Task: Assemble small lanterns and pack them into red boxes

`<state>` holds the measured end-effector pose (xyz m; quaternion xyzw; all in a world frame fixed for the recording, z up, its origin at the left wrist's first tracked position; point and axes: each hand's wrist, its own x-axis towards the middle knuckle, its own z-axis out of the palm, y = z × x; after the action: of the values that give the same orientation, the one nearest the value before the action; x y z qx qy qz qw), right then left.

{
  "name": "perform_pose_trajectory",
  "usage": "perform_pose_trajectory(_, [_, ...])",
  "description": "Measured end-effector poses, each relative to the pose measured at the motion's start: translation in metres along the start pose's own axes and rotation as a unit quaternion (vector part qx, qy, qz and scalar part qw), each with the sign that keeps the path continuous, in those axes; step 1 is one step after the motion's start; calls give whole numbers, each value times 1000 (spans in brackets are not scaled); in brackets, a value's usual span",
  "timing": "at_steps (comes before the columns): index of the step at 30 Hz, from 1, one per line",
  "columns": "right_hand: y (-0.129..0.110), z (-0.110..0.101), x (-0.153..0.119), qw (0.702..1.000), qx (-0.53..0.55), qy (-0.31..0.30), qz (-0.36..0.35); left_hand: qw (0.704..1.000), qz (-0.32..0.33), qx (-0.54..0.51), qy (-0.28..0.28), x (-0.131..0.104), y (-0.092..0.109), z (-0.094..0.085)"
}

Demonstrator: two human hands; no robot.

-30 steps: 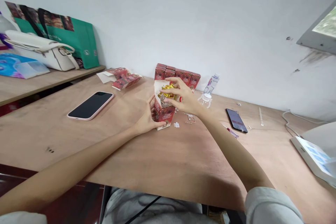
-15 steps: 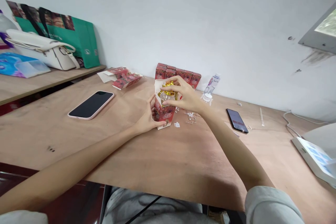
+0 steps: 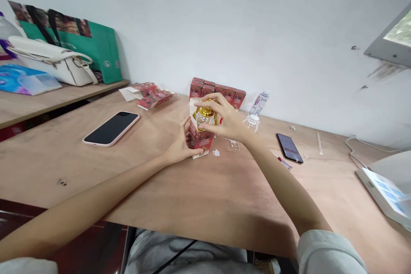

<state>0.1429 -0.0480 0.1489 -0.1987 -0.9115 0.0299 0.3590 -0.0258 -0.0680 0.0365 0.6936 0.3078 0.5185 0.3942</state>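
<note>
Near the middle of the table stands a red printed box (image 3: 202, 140) with its white top flap raised. My left hand (image 3: 181, 143) is wrapped round its left side and lower front, the thumb near the bottom edge. Partly inside the box's upper part is a clear, gold-topped ornament (image 3: 205, 117), its lower end hidden by the box. My right hand (image 3: 224, 117) is curved round the ornament from the right, fingers at its top and thumb at its lower side. Small white pieces (image 3: 216, 153) lie just right of the box.
Several red boxes (image 3: 226, 92) stand by the wall, with flattened cartons (image 3: 154, 94) to their left. A pink-cased phone (image 3: 111, 128) lies left, a black phone (image 3: 289, 147) right, near a slim red tool (image 3: 284, 162). A clear bottle (image 3: 259, 102) and clear jar (image 3: 252, 122) stand behind.
The ornament's gold top sits slightly lower and straighter in the box. My right forearm has shifted a little left, uncovering the slim red tool. The left hand stays in place.
</note>
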Motion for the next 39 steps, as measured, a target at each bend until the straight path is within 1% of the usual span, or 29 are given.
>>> perform_pose_trajectory(6, [2, 2, 0, 999, 20, -16, 45, 999, -33, -10, 0, -1, 0, 0])
perform_pose_trajectory(9, [4, 5, -2, 997, 34, -19, 66, 999, -33, -10, 2, -1, -3, -1])
perform_pose_trajectory(14, [1, 3, -1, 997, 25, -16, 65, 1000, -22, -7, 3, 0, -4, -1])
perform_pose_trajectory(16, [-2, -2, 1, 998, 14, 9, 63, 1000, -15, -7, 0, 0, -3, -1])
perform_pose_trajectory(20, [-6, -12, 8, 993, -35, 103, 47, 1000, -19, -5, -9, 0, -1, -2])
perform_pose_trajectory(22, [-5, -13, 11, 989, -57, 131, 36, 1000, -24, -5, -11, 0, -1, -2])
perform_pose_trajectory(24, [-2, -9, 12, 988, -73, 135, 24, 1000, -21, -2, -9, 0, -2, -3])
perform_pose_trajectory(28, [8, 4, 8, 988, -94, 124, 6, 1000, -8, 2, -1, 0, -4, -2])
perform_pose_trajectory(33, [13, 15, 2, 984, -127, 127, -15, 1000, -18, 0, 4, 1, -4, -2])
perform_pose_trajectory(37, [9, 21, -2, 979, -157, 127, 8, 1000, -26, -10, 7, 1, -1, -3])
perform_pose_trajectory(39, [8, 27, -6, 973, -175, 149, 37, 999, -33, -19, 5, 1, 0, -3])
